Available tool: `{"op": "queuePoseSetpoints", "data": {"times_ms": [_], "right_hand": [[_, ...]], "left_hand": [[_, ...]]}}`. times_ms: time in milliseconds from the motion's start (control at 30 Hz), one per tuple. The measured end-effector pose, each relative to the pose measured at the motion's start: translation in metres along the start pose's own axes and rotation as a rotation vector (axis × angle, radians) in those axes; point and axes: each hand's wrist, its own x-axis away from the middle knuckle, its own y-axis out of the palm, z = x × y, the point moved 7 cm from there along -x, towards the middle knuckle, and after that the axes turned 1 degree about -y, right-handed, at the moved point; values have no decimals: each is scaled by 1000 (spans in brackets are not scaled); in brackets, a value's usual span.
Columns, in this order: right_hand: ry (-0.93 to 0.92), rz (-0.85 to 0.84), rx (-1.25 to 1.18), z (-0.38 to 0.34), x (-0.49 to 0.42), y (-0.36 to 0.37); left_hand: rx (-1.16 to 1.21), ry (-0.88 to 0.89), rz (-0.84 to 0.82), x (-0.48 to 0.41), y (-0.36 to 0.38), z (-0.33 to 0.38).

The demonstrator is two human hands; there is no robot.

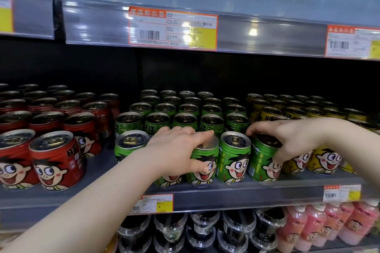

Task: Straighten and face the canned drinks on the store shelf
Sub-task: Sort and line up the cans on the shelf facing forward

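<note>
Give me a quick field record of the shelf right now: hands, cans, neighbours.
left hand: grips left green can from above, thumb on front
right hand: grips right green can at its top
middle green can: upright, untouched, face forward
neighbours: red cans left, yellow cans right

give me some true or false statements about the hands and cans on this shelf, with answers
1. The left hand grips a green can. True.
2. The right hand holds a yellow can. False: it grips a second green can.
3. An untouched middle green can stands between the two held ones. True.
4. The red cans sit right of the green ones. False: they are on the left.
</note>
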Motion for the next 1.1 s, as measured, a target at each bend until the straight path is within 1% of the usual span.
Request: {"op": "queuePoseSetpoints", "data": {"times_ms": [100, 167, 267, 300, 333, 367, 400, 433, 467, 500, 533, 567, 600, 667, 700, 767, 833, 933, 1033, 1100], "right_hand": [[-3, 35, -24, -1, -5, 4], [-39, 69, -20, -4, -9, 6], [-71, 42, -75, -5, -8, 3], [-69, 33, -103, -5, -8, -1], [-72, 46, -132, -6, -8, -8], [-75, 97, -169, -7, -9, -18], [-71, 195, -201, -6, -13, -32], [-54, 312, -216, -4, -19, -45], [-24, 406, -204, 0, -26, -54], [16, 441, -168, 2, -35, -57], [50, 428, -131, 3, -45, -55], [76, 396, -114, 3, -56, -50], [97, 365, -124, 3, -66, -43], [119, 355, -152, 2, -80, -36], [121, 371, -156, 2, -83, -35], [124, 390, -145, 4, -84, -37], [139, 357, -110, 10, -81, -36], [172, 306, -88, 22, -78, -34], [176, 311, -54, 19, -76, -38], [126, 366, -46, 6, -79, -47]], "left_hand": [[-4, -4, -3, -1, 0, -1], [-11, -3, -12, -2, 1, -1], [-12, 4, -38, -1, 1, 0], [26, 5, -56, 0, -1, -1], [114, 1, -70, 2, -3, -1], [245, -7, -56, 3, -8, -3], [394, -21, 0, 3, -15, -6], [518, -44, 92, 3, -24, -14], [585, -85, 199, 2, -33, -25], [586, -141, 293, 0, -40, -40], [544, -215, 360, -2, -45, -56], [476, -297, 390, -4, -48, -72], [387, -371, 371, -6, -48, -87], [218, -505, 232, -7, -42, -115], [180, -553, 169, -6, -37, -127], [189, -614, 122, -2, -29, -146], [268, -638, 124, 1, -23, -157], [383, -626, 121, 2, -14, -164], [354, -605, 133, 1, -12, -166], [359, -597, 147, -1, -12, -169]]}}
